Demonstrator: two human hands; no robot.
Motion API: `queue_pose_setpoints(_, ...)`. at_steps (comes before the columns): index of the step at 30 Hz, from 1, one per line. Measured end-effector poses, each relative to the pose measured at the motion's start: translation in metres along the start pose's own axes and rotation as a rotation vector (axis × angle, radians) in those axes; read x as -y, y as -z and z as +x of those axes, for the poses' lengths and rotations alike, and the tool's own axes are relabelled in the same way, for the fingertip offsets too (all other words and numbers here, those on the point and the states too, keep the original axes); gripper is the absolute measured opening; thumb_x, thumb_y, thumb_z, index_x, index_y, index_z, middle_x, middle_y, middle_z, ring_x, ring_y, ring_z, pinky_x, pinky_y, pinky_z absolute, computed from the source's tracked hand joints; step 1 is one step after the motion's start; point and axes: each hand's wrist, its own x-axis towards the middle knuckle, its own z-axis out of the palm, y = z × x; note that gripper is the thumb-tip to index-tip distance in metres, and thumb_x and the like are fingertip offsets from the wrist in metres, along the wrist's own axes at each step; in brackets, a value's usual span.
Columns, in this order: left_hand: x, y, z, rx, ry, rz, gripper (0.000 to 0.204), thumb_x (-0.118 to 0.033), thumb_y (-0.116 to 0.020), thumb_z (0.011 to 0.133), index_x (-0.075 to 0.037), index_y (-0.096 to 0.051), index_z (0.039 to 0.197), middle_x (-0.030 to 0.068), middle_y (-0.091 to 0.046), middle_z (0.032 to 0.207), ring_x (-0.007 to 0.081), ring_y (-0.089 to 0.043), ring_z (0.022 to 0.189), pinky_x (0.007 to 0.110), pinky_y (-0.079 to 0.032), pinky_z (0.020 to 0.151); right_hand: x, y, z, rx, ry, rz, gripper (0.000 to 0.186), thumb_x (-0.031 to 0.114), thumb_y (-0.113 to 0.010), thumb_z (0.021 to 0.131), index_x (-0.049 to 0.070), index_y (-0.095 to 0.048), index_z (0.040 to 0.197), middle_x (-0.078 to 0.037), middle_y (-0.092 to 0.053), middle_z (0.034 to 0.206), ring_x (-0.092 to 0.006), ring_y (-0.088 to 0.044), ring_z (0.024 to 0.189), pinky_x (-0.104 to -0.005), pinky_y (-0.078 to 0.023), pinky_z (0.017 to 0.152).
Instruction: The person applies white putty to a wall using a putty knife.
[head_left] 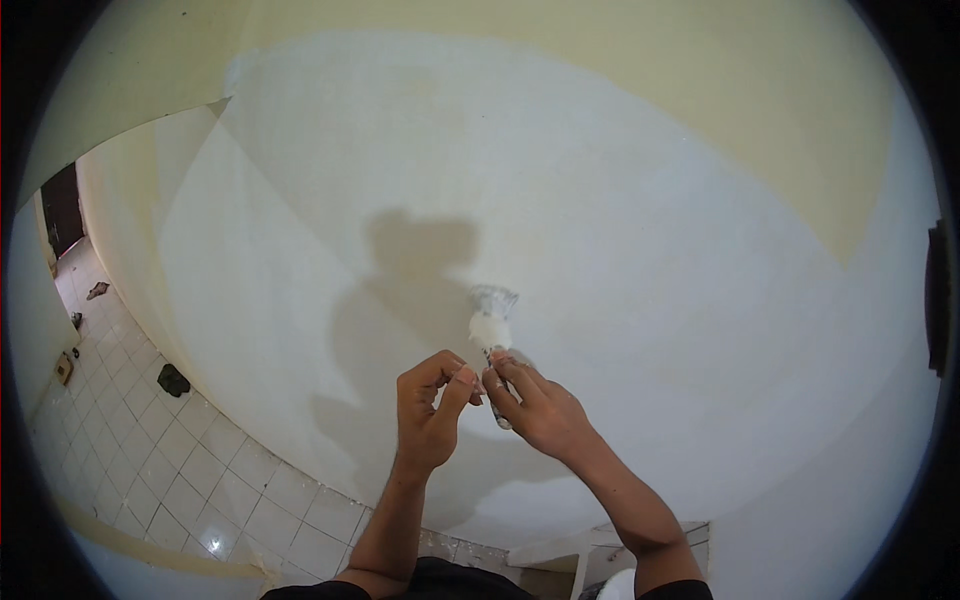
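Observation:
In front of the wall (640, 300), my right hand (545, 408) is closed around the handle of a paintbrush (490, 328). The brush points up, its bristles and upper part thickly coated in white, and the handle's end shows below my fingers. Close beside it on the left, my left hand (428, 412) is curled, thumb and fingertips pinched together near the handle. Whatever those fingertips hold, if anything, is too small to make out. White paint covers much of the wall, while cream-yellow shows along the top and upper right. My shadow falls on the painted part.
White floor tiles (180, 460) run along the wall's foot at left, with a dark lump (173, 380) lying on them. Farther off are small scattered items and a dark door (62, 212). A white rounded thing (618, 585) shows at the bottom edge.

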Motion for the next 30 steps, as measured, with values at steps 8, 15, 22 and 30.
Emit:
queue_pose_setpoints(8, -0.019, -0.015, 0.026, 0.026, -0.066, 0.003, 0.027, -0.015, -0.053, 0.096, -0.001, -0.057, 0.073, 0.0062, -0.057, 0.07, 0.013, -0.057, 0.065, 0.028, -0.047, 0.06, -0.041, 0.07, 0.06, -0.148, -0.17, 0.127, 0.064, -0.009, -0.067, 0.064, 0.006, -0.055, 0.125, -0.017, -0.058, 0.123, -0.0321, -0.064, 0.104, -0.0404, -0.057, 0.077)
queue_pose_setpoints(15, -0.04, -0.01, 0.036, 0.029, -0.162, -0.054, 0.025, -0.011, -0.054, 0.097, 0.0, -0.058, 0.075, 0.0047, -0.059, 0.07, 0.0106, -0.056, 0.065, 0.026, -0.047, 0.062, -0.042, 0.065, 0.102, -0.494, 0.129, -0.238, 0.039, 0.0, -0.068, 0.074, -0.001, -0.059, 0.111, -0.022, -0.058, 0.121, -0.0313, -0.065, 0.103, -0.034, -0.059, 0.071)
queue_pose_setpoints(22, -0.051, 0.016, 0.019, -0.035, -0.122, -0.044, 0.025, -0.01, -0.053, 0.097, 0.001, -0.058, 0.076, 0.0055, -0.06, 0.073, 0.0105, -0.056, 0.065, 0.025, -0.046, 0.062, 0.01, -0.004, 0.069, 0.107, 0.086, 0.181, 0.028, 0.018, -0.059, 0.091, 0.007, -0.054, 0.117, -0.019, -0.049, 0.129, -0.0338, -0.06, 0.109, -0.0423, -0.057, 0.081)
queue_pose_setpoints(30, -0.046, 0.025, -0.001, -0.098, -0.092, 0.035, 0.027, -0.014, -0.052, 0.095, -0.001, -0.056, 0.071, 0.0084, -0.058, 0.071, 0.0147, -0.057, 0.063, 0.029, -0.048, 0.057, -0.013, 0.038, 0.084, -0.385, -0.117, 0.103, 0.039, -0.001, -0.066, 0.085, 0.0, -0.059, 0.123, -0.016, -0.064, 0.109, -0.0321, -0.066, 0.1, -0.0397, -0.057, 0.077)
